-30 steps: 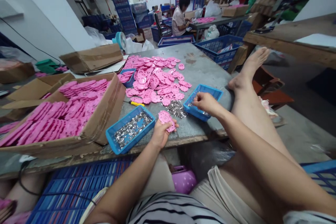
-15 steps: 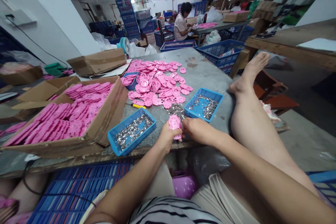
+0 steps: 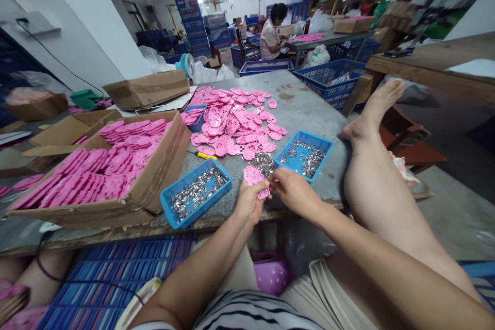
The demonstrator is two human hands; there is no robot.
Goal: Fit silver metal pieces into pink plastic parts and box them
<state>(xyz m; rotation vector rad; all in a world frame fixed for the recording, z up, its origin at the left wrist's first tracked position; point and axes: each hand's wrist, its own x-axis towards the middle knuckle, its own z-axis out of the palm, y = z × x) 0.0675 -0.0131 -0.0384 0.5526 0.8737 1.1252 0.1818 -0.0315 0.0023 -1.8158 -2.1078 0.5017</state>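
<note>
A pink plastic piece point(image 3: 253, 175), flat and rounded with a scalloped outline, is gripped at its lower part by my left hand point(image 3: 248, 205), thumb across its face. My right hand point(image 3: 293, 189) is at the piece's right edge with thumb and fingertips pinched together; whatever is between them is too small to make out. Just beyond both hands lies a loose heap of small shiny metal parts point(image 3: 263, 165). More such parts fill a blue tray point(image 3: 205, 205) on the left and another blue tray point(image 3: 303, 154) on the right. Farther back spreads a pile of similar pink pieces point(image 3: 232, 126).
A cardboard box point(image 3: 172, 162) packed with pink pieces stands left. A yellow-handled tool point(image 3: 207, 156) lies before the pile, near a small blue bin point(image 3: 199, 122). My bare leg point(image 3: 371, 180) rests along the table's right side. Another person point(image 3: 271, 36) sits working farther back.
The pink piece has tilted and shifted slightly left in my left hand. My right hand has turned a little, its fingers showing more clearly at the piece's edge. The view has shifted slightly.
</note>
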